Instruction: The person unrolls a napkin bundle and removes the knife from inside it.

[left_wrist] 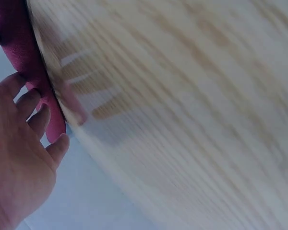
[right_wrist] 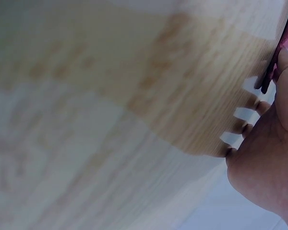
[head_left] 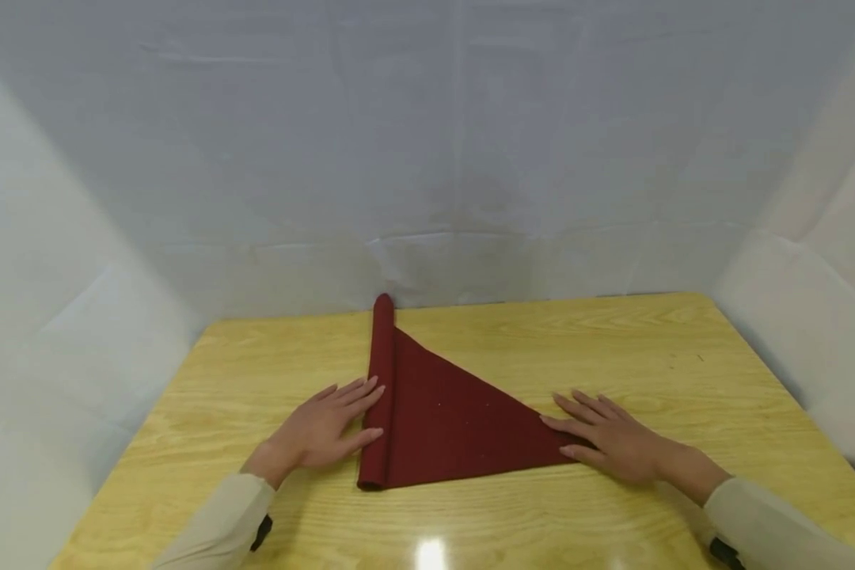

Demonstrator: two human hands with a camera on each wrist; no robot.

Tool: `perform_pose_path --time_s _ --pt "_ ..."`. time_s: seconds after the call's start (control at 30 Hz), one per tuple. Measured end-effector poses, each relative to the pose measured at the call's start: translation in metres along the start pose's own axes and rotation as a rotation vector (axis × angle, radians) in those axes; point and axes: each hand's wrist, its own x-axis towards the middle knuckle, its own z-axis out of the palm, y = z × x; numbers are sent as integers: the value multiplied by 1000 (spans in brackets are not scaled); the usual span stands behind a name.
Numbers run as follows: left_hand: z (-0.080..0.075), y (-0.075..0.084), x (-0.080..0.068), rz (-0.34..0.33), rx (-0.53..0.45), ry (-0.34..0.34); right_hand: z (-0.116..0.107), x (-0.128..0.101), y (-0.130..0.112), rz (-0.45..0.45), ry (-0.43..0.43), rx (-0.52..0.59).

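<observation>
A dark red cloth (head_left: 463, 419) lies on the wooden table, its left side rolled into a long tube and the rest a flat triangle tapering to the right. Against the tube's left side rest the extended fingers of my left hand (head_left: 328, 423). The left wrist view shows the same hand (left_wrist: 19, 148) beside the red roll (left_wrist: 26, 57). My right hand (head_left: 623, 443) lies spread over the cloth's right tip, thumb and forefinger touching it. In the right wrist view, the right hand (right_wrist: 273, 139) meets the cloth's edge (right_wrist: 283, 48), partly out of frame.
The light wooden table (head_left: 292, 348) extends around the cloth on every side. Pale grey sheeting (head_left: 427, 158) hangs behind the table and along both sides. The roll's far end reaches the table's back edge.
</observation>
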Motion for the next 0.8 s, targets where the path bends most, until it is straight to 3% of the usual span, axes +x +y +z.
perform_pose_path --time_s 0.43,0.8 --pt "6 -1 0 15 -12 76 1 -2 0 3 0 -7" --pt "-2 19 22 73 -6 51 4 1 6 -7 3 -14"
